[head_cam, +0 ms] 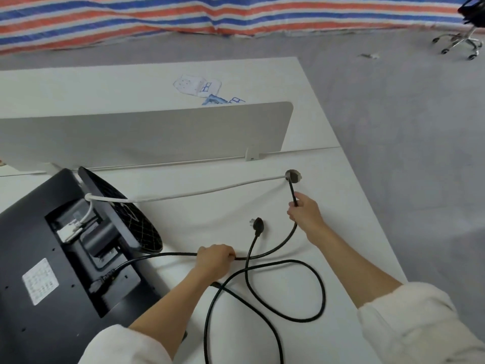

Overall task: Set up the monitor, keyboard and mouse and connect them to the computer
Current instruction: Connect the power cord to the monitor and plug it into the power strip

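Soft, even light, no hard glare; pic a bit smeary.

We see only faint shadows under the black cable [301,292] and arms on the white desk [341,232], so light looks diffuse, from above. We note wide-angle bending: the striped tarp [183,14] curves at top. Detail is soft w/ compression; the label [40,281] on the monitor back [34,232] is unreadable, the far chair [464,35] blurry.

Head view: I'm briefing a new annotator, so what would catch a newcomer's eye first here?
Probably the black monitor lying face down at the left of the white desk, its back ports exposed. Next, the black cable gripped by both hands, left hand mid-desk and right hand near the grommet hole. A loose plug lies between them.
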Demonstrator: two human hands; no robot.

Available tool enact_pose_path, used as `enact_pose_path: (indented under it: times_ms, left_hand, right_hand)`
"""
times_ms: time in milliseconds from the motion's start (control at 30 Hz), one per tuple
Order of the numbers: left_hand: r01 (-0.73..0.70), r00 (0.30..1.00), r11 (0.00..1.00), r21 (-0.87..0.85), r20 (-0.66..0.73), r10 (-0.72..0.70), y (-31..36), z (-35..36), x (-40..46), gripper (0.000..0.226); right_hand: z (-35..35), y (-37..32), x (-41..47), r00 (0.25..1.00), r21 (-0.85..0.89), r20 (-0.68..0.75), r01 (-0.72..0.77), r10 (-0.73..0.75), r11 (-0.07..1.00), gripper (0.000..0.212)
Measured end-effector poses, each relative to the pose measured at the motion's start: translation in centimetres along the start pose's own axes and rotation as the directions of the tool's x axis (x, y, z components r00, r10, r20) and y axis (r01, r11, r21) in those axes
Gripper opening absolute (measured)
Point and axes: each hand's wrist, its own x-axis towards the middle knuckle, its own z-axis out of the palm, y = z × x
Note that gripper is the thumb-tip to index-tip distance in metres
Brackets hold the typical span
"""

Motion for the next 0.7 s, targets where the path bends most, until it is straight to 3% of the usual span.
enact_pose_path:
  times_ms: [67, 167, 267, 333, 400, 467, 533, 633, 700]
  left_hand:
    - [0.044, 0.996, 0.999, -0.028, -0.073, -0.046, 0.1, -0.1, 0.4, 0.027]
    - [0.099, 0.977, 0.989, -0.108, -0.178, -0.117, 0.5, -1.1, 1.1, 0.025]
    - [0.119, 0.941, 0.973, -0.197, -0.289, -0.174, 0.7, -1.9, 1.2, 0.024]
    - [0.119, 0.93, 0.958, -0.261, -0.308, -0.199, 0.7, -2.1, 1.1, 0.025]
    - [0.108, 0.932, 0.935, -0.339, -0.293, -0.214, 0.5, -2.1, 1.2, 0.026]
    - [0.097, 0.934, 0.908, -0.408, -0.277, -0.224, 0.2, -2.5, 1.2, 0.026]
    - [0.097, 0.937, 0.885, -0.456, -0.257, -0.236, 0.0, -3.1, 1.2, 0.025]
    - [0.118, 0.95, 0.859, -0.499, -0.195, -0.244, -0.2, -3.6, 1.4, 0.024]
    - [0.149, 0.953, 0.844, -0.515, -0.152, -0.261, -0.3, -3.6, 1.8, 0.024]
  right_hand:
    - [0.5, 1.6, 0.0, 1.0, -0.308, -0.007, -0.014, 0.013, 0.951, 0.059]
    - [1.2, 3.5, -0.7, 0.99, -0.748, -0.028, 0.073, -0.141, 0.66, 0.062]
    - [2.5, 4.2, -1.7, 0.911, -0.852, 0.121, 0.299, -0.395, 0.43, 0.044]
    - [3.9, 3.9, -2.6, 0.913, -0.796, 0.19, 0.358, -0.361, 0.487, 0.033]
    - [5.6, 3.7, -3.4, 0.955, -0.735, 0.273, 0.285, -0.115, 0.616, 0.043]
    - [7.0, 4.1, -3.5, 0.941, -0.699, 0.334, 0.207, 0.057, 0.684, 0.039]
    - [7.9, 4.6, -3.2, 0.93, -0.604, 0.365, 0.205, 0.04, 0.77, 0.021]
    - [8.0, 5.3, -3.0, 0.942, -0.368, 0.336, 0.155, -0.025, 0.917, 0.013]
    - [7.4, 5.3, -3.7, 0.943, -0.236, 0.313, 0.188, -0.108, 0.954, 0.007]
